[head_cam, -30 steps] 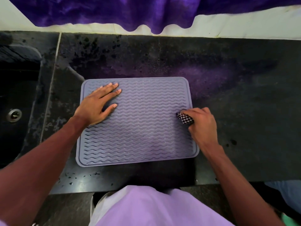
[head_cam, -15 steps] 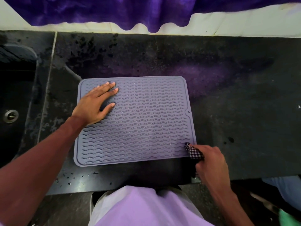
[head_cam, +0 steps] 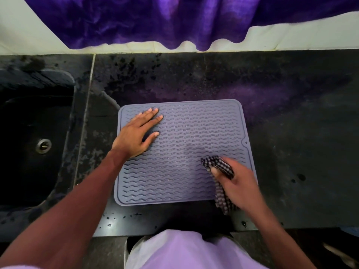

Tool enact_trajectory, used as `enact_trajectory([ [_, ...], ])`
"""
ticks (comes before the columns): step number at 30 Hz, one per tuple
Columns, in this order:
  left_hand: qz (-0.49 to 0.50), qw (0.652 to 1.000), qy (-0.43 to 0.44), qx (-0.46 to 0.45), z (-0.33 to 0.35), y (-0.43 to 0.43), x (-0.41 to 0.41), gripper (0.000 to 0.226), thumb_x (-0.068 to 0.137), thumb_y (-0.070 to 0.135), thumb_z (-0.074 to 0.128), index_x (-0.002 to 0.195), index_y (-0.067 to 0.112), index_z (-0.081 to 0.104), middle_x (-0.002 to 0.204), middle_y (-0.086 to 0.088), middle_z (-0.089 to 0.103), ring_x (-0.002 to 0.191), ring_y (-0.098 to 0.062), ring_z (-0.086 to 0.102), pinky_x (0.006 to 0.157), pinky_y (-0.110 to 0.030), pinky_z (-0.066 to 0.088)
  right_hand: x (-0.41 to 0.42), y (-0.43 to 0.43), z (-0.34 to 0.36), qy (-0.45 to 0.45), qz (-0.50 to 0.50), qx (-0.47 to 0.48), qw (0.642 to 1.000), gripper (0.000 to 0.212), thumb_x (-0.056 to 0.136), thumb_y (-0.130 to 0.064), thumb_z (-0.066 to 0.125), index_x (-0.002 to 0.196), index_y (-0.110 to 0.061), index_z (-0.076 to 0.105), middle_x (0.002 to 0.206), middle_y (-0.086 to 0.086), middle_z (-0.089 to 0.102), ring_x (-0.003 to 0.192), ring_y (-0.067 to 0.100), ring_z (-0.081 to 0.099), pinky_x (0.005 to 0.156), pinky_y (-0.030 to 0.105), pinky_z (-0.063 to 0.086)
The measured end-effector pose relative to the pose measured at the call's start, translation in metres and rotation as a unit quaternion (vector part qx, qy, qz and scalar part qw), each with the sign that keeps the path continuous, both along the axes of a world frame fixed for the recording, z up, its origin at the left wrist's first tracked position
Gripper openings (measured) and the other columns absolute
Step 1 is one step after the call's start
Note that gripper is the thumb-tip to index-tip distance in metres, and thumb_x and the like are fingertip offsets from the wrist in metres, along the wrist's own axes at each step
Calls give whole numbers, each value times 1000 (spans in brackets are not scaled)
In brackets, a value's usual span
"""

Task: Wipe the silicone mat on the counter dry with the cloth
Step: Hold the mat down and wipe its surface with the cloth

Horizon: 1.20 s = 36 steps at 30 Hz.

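A grey-lilac silicone mat (head_cam: 186,133) with wavy ridges lies flat on the dark counter (head_cam: 291,117). My left hand (head_cam: 136,133) rests palm down on the mat's left part, fingers spread. My right hand (head_cam: 237,183) is over the mat's lower right area and grips a black-and-white checked cloth (head_cam: 217,166). The cloth's front bunch presses on the mat, and its tail hangs below my hand past the mat's near edge. My right hand looks motion-blurred.
A dark sink (head_cam: 29,136) with a metal drain (head_cam: 44,146) sits to the left. A purple cloth (head_cam: 155,20) hangs over the white wall behind. Water drops speckle the counter near its front edge (head_cam: 116,218).
My right hand with the cloth went down from the mat's right edge to its lower right corner, then moved left and up onto the mat. My left hand stayed put.
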<state>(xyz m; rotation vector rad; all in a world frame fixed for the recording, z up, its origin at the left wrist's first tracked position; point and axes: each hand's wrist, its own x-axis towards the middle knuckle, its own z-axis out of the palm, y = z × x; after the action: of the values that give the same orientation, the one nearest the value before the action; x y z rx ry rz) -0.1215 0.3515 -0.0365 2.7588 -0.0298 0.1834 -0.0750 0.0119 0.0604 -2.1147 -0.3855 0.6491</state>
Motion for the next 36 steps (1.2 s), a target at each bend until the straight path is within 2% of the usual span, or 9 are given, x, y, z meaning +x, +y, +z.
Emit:
enact_trajectory([
  [2,0,1000,1,-6,-1,2,0,54,106,41,43,155,19,42,165,-1,31,153,-18,27,127,-39,19,5,38,-1,-98,43,-14,994,21,87,-17,68,107,-25,68,95,-13,71,87,3,61,76,19,45],
  [6,-6,1000,-1,-26,-2,5,2,52,106,38,43,154,19,44,165,-1,32,153,-18,29,126,-43,24,8,114,-11,-268,135,-110,948,42,73,-6,70,112,-23,66,107,-4,68,98,22,55,86,39,47],
  [9,-9,999,-12,-37,-3,6,2,50,105,34,46,153,18,46,164,-1,35,152,-18,31,124,-45,27,4,136,-31,-287,194,-190,919,43,76,-11,69,116,-26,63,114,-3,65,109,24,52,88,44,44],
  [13,-9,999,-24,-44,-3,6,1,50,105,34,48,151,17,48,163,-1,37,152,-17,32,124,-44,28,8,120,-45,-336,188,-197,902,43,68,-11,73,106,-30,67,108,-9,67,99,23,55,77,40,46],
  [21,-7,999,-28,-43,-3,5,1,51,104,37,48,151,17,49,162,-1,38,151,-18,33,124,-42,28,64,26,-37,-374,101,-272,881,55,55,-3,79,103,-29,72,101,-9,72,88,24,60,68,35,42],
  [27,-2,999,-23,-34,-4,4,1,52,104,38,47,151,17,49,162,0,38,151,-18,33,123,-44,29,96,-21,-29,-344,6,-355,869,43,68,-3,73,104,-26,72,100,-4,72,86,28,53,68,36,37],
  [31,1,999,-21,-34,-4,4,0,52,104,39,46,151,18,48,162,1,38,151,-17,33,124,-43,29,83,3,-24,-331,-19,-280,901,51,62,5,67,104,-24,71,101,-4,72,84,25,52,66,34,38],
  [34,0,999,-15,-34,-3,5,1,53,104,41,44,152,19,47,162,1,38,152,-17,32,124,-43,29,58,39,-33,-317,45,-196,927,58,57,8,69,107,-24,71,103,-6,72,87,20,53,70,33,45],
  [36,1,999,-14,-34,-3,4,1,53,104,41,45,152,19,47,162,2,37,152,-16,32,124,-43,29,41,56,-42,-325,82,-193,922,55,60,3,73,108,-24,71,104,-8,72,90,19,54,73,30,38],
])
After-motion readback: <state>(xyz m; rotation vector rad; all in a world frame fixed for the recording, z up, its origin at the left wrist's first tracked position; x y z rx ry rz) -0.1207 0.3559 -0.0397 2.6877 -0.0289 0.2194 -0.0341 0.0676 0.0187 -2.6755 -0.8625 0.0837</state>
